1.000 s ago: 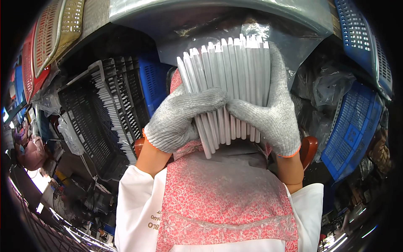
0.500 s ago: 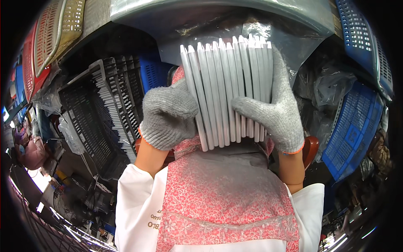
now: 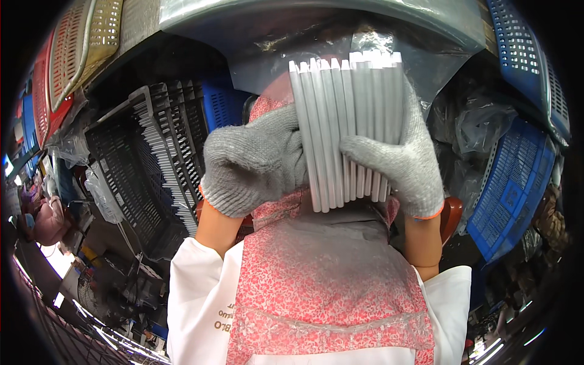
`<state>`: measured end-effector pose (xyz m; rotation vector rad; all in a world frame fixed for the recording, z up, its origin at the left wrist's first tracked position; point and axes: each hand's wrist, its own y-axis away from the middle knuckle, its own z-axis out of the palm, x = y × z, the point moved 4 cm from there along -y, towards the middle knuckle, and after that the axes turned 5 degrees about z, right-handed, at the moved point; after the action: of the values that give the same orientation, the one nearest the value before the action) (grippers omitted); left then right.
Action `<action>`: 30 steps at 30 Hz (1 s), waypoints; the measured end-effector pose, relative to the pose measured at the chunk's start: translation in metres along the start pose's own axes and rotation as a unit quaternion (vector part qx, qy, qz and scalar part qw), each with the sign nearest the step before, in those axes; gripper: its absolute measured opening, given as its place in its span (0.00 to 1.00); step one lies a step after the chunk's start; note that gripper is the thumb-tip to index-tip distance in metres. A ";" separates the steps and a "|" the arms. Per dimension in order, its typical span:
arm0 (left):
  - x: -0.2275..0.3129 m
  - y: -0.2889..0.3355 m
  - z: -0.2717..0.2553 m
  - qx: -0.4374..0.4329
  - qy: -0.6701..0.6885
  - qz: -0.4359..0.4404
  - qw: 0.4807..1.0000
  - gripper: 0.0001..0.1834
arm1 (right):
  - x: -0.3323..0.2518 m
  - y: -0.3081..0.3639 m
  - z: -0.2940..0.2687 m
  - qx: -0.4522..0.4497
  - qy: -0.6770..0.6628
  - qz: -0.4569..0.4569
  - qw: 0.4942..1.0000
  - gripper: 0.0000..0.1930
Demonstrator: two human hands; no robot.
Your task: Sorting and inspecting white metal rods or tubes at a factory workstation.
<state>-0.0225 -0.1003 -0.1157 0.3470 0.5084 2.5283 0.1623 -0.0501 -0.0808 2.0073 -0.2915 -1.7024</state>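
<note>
A row of slim silver-grey rods [image 3: 331, 134] with narrowed, bright upper tips stands nearly upright over my lap, between my two hands. My right hand [image 3: 395, 158], in a grey knitted glove with an orange cuff, wraps the right side, its thumb lying across the front of the rods. On the left side, my left hand [image 3: 252, 161], gloved the same way, presses its curled fingers against the outermost rod. Some of its fingertips are hidden behind the row. The lower rod ends are uneven, those on the right sitting higher.
Ahead is a work surface covered in grey plastic sheeting [image 3: 316, 21]. Black slatted crates [image 3: 140, 170] stand at my left, and a blue crate [image 3: 514, 188] at my right with crumpled clear bags [image 3: 483, 125]. More baskets [image 3: 529, 55] sit at the upper corners. A pink floral apron [image 3: 334, 292] covers my lap.
My left hand has moved right, pushing the left rods inward. The row, fanned wider before, is narrower and tighter now. My right hand has stayed nearly in place.
</note>
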 end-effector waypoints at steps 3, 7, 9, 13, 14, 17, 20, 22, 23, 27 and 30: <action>-0.002 -0.007 0.001 -0.011 0.006 -0.011 1.000 0.26 | 0.007 0.001 0.000 -0.030 -0.058 0.048 0.997 0.49; -0.002 0.000 -0.001 -0.068 0.015 -0.004 0.998 0.29 | 0.006 0.004 0.007 0.035 0.004 -0.030 0.999 0.53; 0.000 0.005 0.006 -0.066 0.016 -0.010 0.998 0.32 | -0.001 0.006 0.009 0.056 0.068 -0.083 0.993 0.55; 0.003 0.003 0.027 -0.047 0.019 -0.028 0.998 0.39 | 0.004 0.000 0.007 0.000 -0.015 -0.036 0.999 0.54; 0.004 0.002 0.032 -0.039 0.018 -0.032 0.999 0.41 | 0.005 -0.001 0.006 -0.013 -0.064 0.005 0.998 0.51; 0.002 -0.006 0.041 -0.024 0.022 -0.049 0.998 0.46 | 0.009 0.001 0.001 -0.041 -0.095 0.049 0.993 0.47; 0.001 -0.009 0.047 -0.026 0.000 -0.042 0.999 0.49 | 0.016 0.003 0.004 0.022 -0.090 0.038 0.995 0.46; 0.001 -0.007 0.047 -0.029 -0.027 -0.024 0.999 0.48 | 0.008 0.005 0.014 0.034 0.006 -0.054 0.998 0.48; 0.001 -0.007 0.046 -0.027 -0.036 -0.017 0.999 0.47 | 0.007 0.006 0.017 0.038 0.037 -0.084 0.995 0.48; -0.001 -0.010 0.049 -0.037 -0.060 -0.004 0.997 0.43 | 0.016 -0.001 0.008 0.010 -0.041 -0.011 0.999 0.50; -0.006 -0.013 0.033 0.002 -0.115 -0.004 0.993 0.39 | 0.014 0.002 0.009 0.036 0.035 -0.024 0.998 0.51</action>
<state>-0.0006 -0.0839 -0.0925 0.6270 0.4231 2.4393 0.1566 -0.0609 -0.0930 2.1377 -0.2866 -1.6696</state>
